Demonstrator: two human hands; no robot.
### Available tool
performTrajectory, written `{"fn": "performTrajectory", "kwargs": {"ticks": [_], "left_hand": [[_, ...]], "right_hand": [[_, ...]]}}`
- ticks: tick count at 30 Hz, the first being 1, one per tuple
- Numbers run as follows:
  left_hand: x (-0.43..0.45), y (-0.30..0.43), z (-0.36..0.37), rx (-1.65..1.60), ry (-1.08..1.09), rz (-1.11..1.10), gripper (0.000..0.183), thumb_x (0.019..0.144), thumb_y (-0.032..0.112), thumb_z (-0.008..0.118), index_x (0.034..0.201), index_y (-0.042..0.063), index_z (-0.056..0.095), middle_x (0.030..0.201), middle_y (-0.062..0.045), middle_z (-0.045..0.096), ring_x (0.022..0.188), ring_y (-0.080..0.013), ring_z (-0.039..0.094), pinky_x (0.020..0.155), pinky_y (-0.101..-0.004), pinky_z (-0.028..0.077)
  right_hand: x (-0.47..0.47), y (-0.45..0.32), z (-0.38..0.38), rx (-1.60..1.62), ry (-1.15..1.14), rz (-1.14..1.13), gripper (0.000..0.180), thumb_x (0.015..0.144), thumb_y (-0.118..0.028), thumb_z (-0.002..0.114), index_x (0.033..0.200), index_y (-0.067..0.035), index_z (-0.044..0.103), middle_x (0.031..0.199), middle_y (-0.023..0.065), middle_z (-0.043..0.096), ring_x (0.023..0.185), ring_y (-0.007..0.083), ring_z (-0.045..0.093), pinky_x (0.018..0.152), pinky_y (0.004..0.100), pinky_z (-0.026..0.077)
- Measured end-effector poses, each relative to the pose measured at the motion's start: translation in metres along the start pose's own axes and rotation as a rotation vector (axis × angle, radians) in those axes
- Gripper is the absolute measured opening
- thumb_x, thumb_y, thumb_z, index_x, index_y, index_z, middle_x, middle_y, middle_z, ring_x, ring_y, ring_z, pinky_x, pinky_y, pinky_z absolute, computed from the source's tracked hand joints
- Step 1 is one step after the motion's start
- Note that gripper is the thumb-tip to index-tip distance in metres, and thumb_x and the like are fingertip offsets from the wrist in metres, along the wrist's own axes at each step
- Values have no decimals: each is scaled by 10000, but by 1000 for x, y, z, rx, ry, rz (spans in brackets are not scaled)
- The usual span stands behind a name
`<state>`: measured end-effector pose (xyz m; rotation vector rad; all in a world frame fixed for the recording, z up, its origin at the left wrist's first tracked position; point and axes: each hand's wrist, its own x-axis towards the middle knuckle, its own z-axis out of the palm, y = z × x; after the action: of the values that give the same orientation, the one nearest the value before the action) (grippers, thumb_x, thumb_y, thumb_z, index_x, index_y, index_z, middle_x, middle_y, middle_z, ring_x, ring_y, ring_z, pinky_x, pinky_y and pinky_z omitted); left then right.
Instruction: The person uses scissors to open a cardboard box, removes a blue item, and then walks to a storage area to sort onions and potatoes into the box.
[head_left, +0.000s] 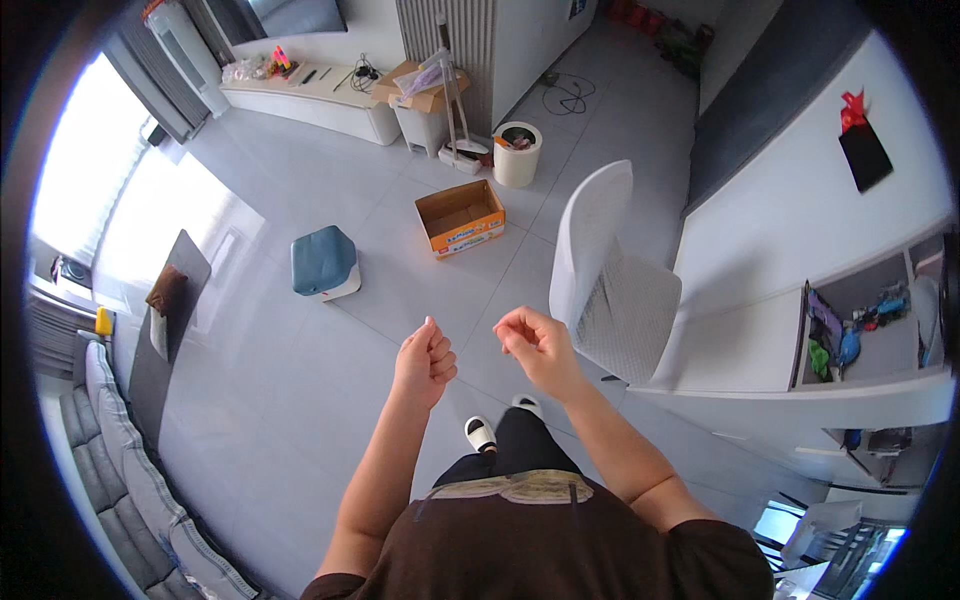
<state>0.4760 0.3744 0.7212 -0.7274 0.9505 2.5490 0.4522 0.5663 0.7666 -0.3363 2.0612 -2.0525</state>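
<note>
Both of my hands are held up in front of my body, above the grey tiled floor (360, 397). My left hand (426, 366) is curled into a loose fist with its thumb on top, and nothing shows in it. A short gap to its right is my right hand (541, 351), its fingers bent in toward the thumb; I see no object between them. The white-covered chair (626, 315) stands just beyond the right hand. Farther ahead on the floor lie an open orange cardboard box (469, 238) and a stool with a blue-green top (324, 259).
A desk (727, 352) with a cluttered open compartment runs along the right. Ahead stand a white trash bin (517, 161), a broom with dustpan (454, 105) and a low cabinet (307, 109). A grey sofa (120, 472) and a dark mat (176, 300) are at left. A cable (570, 97) lies farther back.
</note>
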Motion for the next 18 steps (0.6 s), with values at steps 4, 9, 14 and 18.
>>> {"fn": "performTrajectory", "kwargs": {"ticks": [4,9,14,18], "left_hand": [[36,25,-27,-117,-14,-13,370,947,308,479,640,153,342,521,57,228,420,-65,179,392,-245,155],[88,91,-55,-58,76,-27,355,949,308,469,651,151,356,525,55,229,428,-70,183,399,-239,163],[149,171,-61,-29,125,8,331,944,275,485,656,146,384,517,55,267,419,-62,209,388,-236,170],[215,213,-69,43,121,-37,330,943,295,485,662,144,401,529,50,289,424,-64,222,395,-234,190]], "right_hand": [[61,26,13,53,-1,58,112,896,-106,544,847,-22,600,686,-15,563,624,42,511,549,190,407],[152,70,25,105,-3,193,120,897,-120,552,835,-30,602,693,-9,570,622,43,511,551,193,410],[264,112,42,107,43,279,126,882,-126,571,801,-31,586,651,-15,555,582,39,502,513,202,398],[338,111,61,177,35,286,142,879,-155,583,817,-28,587,673,-10,579,597,41,508,525,201,395]]}}
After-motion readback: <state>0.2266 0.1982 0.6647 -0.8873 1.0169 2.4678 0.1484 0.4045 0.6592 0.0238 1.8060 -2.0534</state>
